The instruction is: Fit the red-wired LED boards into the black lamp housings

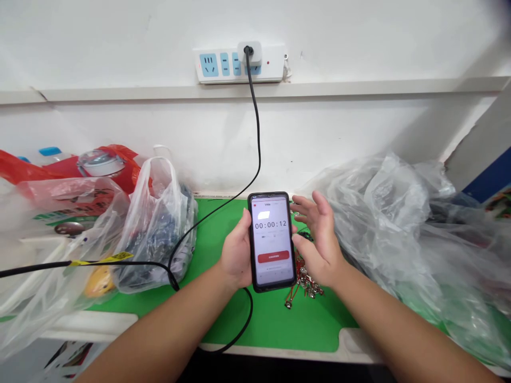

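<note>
A black-cased smartphone [273, 242] is held upright over the green tabletop, its lit screen showing a timer at 00:00:12 above a red button. My left hand [237, 252] grips it from the left, thumb along the edge. Just right of the phone is my right hand [319, 239], its fingers spread and apart, with the thumb near the phone's edge. Behind and below that hand lies a small pile of red-wired metal parts [305, 284], partly hidden by the phone and hand; their exact kind is unclear.
Clear plastic bags [399, 213] heap up on the right. On the left stand a filled white plastic bag [155, 234] and a lidded jar [101, 162] among red bags. A black cable [258, 133] runs from the wall power strip [215, 66] across the green tabletop [223, 210].
</note>
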{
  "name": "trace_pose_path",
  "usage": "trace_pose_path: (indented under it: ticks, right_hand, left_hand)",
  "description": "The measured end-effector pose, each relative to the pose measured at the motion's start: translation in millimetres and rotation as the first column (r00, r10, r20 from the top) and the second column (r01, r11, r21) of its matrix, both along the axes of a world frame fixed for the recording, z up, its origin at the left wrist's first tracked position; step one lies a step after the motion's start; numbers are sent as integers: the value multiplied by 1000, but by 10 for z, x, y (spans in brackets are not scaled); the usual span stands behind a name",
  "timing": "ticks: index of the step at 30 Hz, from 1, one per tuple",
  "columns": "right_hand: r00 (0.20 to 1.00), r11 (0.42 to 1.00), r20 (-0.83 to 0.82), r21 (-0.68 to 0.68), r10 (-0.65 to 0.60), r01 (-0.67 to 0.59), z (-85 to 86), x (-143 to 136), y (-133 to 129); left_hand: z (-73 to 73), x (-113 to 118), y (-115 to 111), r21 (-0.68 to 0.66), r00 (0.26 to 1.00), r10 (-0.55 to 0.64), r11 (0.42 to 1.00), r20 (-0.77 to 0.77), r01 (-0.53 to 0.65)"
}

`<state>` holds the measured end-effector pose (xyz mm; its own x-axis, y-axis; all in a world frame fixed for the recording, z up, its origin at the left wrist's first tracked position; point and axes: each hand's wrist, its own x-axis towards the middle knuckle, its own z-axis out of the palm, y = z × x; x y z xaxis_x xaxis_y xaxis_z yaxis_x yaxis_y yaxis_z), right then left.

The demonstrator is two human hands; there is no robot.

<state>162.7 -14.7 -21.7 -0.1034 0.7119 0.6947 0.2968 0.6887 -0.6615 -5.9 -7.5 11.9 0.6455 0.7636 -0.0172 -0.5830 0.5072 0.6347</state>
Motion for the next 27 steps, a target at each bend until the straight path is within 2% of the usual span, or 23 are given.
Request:
trace_pose_path:
  ticks: [4,10,14,21,25,27]
  right_hand:
    - [999,999,-41,-24,-30,29,-24,3,24]
    - [997,998,-48,-27,-65,64,-46,46,52]
    - [994,996,-69,-13,-90,89,-67,72,81]
    - [996,998,-69,-22,-63,62,-31,82,55]
    - [995,996,-93,-82,-33,25,-36,76,32]
    - [995,997,-94,-63,-42,36,-34,79,37]
  left_hand:
    - [7,-10,11,-28,1000,-12,1000,25,13]
    - [21,-6,8,-52,986,-135,989,96,141]
    - [13,-1,14,-41,983,-162,985,90,166]
    - [-8,-3,25,-25,975,-210,977,77,213]
    - [-31,-5,36,-41,961,-267,962,76,271]
    - [-41,-7,44,-57,957,-279,957,77,284]
